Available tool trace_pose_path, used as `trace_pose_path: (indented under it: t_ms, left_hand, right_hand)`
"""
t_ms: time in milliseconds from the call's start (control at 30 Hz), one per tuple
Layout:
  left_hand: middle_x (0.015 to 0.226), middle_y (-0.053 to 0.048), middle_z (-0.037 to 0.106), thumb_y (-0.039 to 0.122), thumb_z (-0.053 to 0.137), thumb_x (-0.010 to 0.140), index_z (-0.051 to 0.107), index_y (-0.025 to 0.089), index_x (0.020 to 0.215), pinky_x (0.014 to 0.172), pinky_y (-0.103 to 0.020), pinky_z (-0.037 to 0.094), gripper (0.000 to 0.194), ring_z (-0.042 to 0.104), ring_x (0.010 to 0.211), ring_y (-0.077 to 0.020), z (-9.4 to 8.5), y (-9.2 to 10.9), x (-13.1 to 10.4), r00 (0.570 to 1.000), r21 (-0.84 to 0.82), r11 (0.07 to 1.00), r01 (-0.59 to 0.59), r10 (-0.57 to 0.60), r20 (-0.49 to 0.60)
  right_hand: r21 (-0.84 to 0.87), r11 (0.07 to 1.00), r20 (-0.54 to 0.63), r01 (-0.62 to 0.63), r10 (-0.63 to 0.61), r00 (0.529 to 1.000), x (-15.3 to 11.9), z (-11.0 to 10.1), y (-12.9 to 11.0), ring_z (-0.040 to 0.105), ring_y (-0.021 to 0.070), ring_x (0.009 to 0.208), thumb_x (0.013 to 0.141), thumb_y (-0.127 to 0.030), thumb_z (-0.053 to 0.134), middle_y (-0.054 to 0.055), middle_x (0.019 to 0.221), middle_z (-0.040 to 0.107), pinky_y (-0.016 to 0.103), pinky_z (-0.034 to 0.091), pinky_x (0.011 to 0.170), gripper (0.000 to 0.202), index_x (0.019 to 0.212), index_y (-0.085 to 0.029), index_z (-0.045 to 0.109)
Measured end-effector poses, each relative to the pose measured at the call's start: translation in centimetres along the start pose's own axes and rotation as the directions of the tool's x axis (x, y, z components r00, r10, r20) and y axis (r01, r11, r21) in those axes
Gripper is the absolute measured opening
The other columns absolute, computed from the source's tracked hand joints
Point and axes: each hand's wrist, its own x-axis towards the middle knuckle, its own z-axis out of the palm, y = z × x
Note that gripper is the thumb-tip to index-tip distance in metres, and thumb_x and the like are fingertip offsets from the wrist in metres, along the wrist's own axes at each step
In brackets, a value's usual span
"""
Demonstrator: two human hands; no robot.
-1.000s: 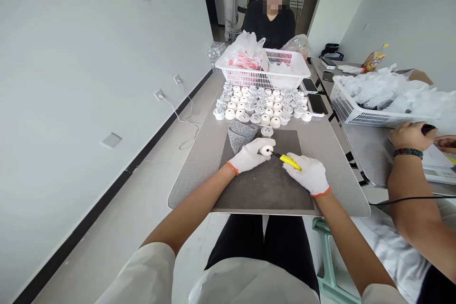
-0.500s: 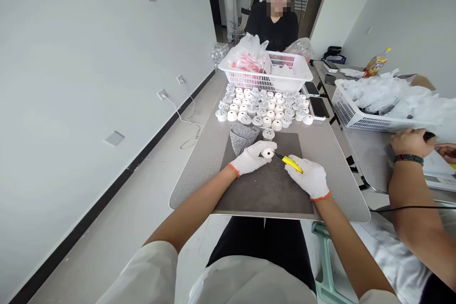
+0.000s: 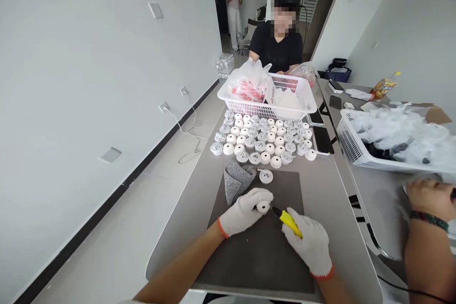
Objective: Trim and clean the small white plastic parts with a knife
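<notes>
In my left hand (image 3: 246,211), gloved in white with an orange cuff, I grip a small round white plastic piece (image 3: 263,207) with a dark centre hole. My right hand (image 3: 309,240), gloved the same way, is wrapped round a yellow utility knife (image 3: 290,223) with a black front. The knife's tip points left at the piece's edge; whether it touches is too small to tell. Both hands are above a dark mat (image 3: 260,256). Just beyond them lie a similar round white piece (image 3: 266,176) and a folded grey cloth (image 3: 235,181).
Rows of several round white pieces (image 3: 260,146) cover the table's far part. Behind them stands a white basket (image 3: 263,109) with bagged pink parts. Phones (image 3: 322,140) lie at the right edge. A co-worker's arm (image 3: 427,242) and another basket (image 3: 370,159) are right; another person (image 3: 278,42) sits opposite.
The view has tipped upward, so the table and its contents appear lower. Both hands keep their holds, with the knife close to the round piece.
</notes>
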Motion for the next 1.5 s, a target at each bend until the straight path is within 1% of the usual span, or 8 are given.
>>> trace_pose_path:
  t_ms: [133,300,467,633,733,1067,1233,1500]
  left_hand:
    - [0.120,-0.007,0.069,0.011,0.057,0.090,0.063,0.026,0.120,0.095,-0.030,0.059,0.034,0.069,0.109,-0.0170,0.0,-0.4,-0.1,1.000,-0.051,0.999,-0.011,0.011,-0.015]
    - [0.122,-0.007,0.068,0.011,0.056,0.091,0.062,0.027,0.122,0.093,-0.030,0.059,0.036,0.069,0.107,-0.0166,-0.3,-0.4,-0.4,0.999,-0.080,0.996,0.028,-0.026,0.034]
    - [0.123,-0.007,0.068,0.010,0.057,0.089,0.063,0.026,0.121,0.097,-0.030,0.058,0.036,0.068,0.112,-0.0173,-0.3,-0.4,-0.5,0.999,-0.055,0.998,0.028,-0.025,0.040]
    - [0.125,-0.007,0.068,0.016,0.061,0.089,0.063,0.024,0.121,0.104,-0.033,0.055,0.033,0.066,0.117,-0.0182,0.2,-0.6,-0.5,0.999,-0.002,1.000,0.017,-0.017,-0.051]
    - [0.126,-0.007,0.067,0.016,0.063,0.087,0.063,0.022,0.122,0.107,-0.036,0.053,0.035,0.065,0.119,-0.0192,0.4,-0.7,-0.6,0.998,0.000,1.000,0.027,-0.027,-0.060]
    - [0.130,-0.010,0.064,0.013,0.064,0.084,0.063,0.019,0.125,0.112,-0.040,0.048,0.041,0.061,0.124,-0.0223,0.9,-1.0,-0.7,0.999,0.025,1.000,-0.009,0.010,-0.042]
    - [0.131,-0.010,0.064,0.014,0.063,0.085,0.064,0.019,0.125,0.114,-0.042,0.046,0.040,0.060,0.126,-0.0236,1.0,-1.1,-0.7,0.998,0.052,0.999,0.001,0.001,-0.058]
    - [0.127,-0.010,0.066,0.013,0.061,0.085,0.063,0.019,0.122,0.109,-0.040,0.051,0.038,0.063,0.120,-0.0221,0.9,-0.8,-0.6,0.996,0.043,0.999,-0.004,0.007,-0.086]
  right_hand:
    - [0.001,1.000,0.046,-0.012,0.012,0.999,-0.3,0.0,-0.2,0.066,0.0116,0.067,0.101,-0.045,0.051,0.004,0.087,0.073,0.026,0.047,0.068,0.041,0.119,-0.015,0.074]
    - [0.017,1.000,0.094,0.013,-0.015,0.995,0.5,-0.9,-0.5,0.066,0.0120,0.067,0.103,-0.047,0.049,0.006,0.084,0.072,0.025,0.047,0.064,0.044,0.115,-0.014,0.074]
    - [0.014,1.000,0.059,0.006,-0.007,0.998,1.0,-1.2,-0.8,0.066,0.0109,0.067,0.103,-0.047,0.049,0.003,0.083,0.072,0.026,0.046,0.065,0.043,0.112,-0.014,0.075]
    - [-0.038,0.999,0.027,0.016,-0.015,1.000,0.7,-0.8,-0.8,0.067,0.0109,0.068,0.104,-0.051,0.045,0.001,0.083,0.072,0.026,0.045,0.068,0.047,0.111,-0.018,0.077]
    - [-0.067,0.998,0.016,-0.001,0.002,1.000,0.5,-0.6,-0.8,0.067,0.0119,0.064,0.104,-0.054,0.042,0.001,0.080,0.072,0.027,0.044,0.065,0.050,0.109,-0.019,0.078]
    - [-0.105,0.984,0.158,-0.141,0.156,0.975,0.0,-1.0,-1.3,0.068,0.0153,0.068,0.093,-0.050,0.062,-0.001,0.085,0.074,0.028,0.042,0.063,0.039,0.120,-0.025,0.075]
    - [-0.048,0.985,0.170,-0.169,0.174,0.970,-0.1,-1.2,-1.4,0.070,0.0165,0.076,0.095,-0.046,0.059,0.003,0.083,0.074,0.026,0.044,0.069,0.040,0.123,-0.023,0.073]
    - [0.076,0.979,0.172,-0.187,0.172,0.970,-0.4,-0.8,-0.3,0.068,0.0152,0.069,0.097,-0.051,0.052,-0.001,0.085,0.073,0.028,0.049,0.065,0.041,0.119,-0.024,0.075]
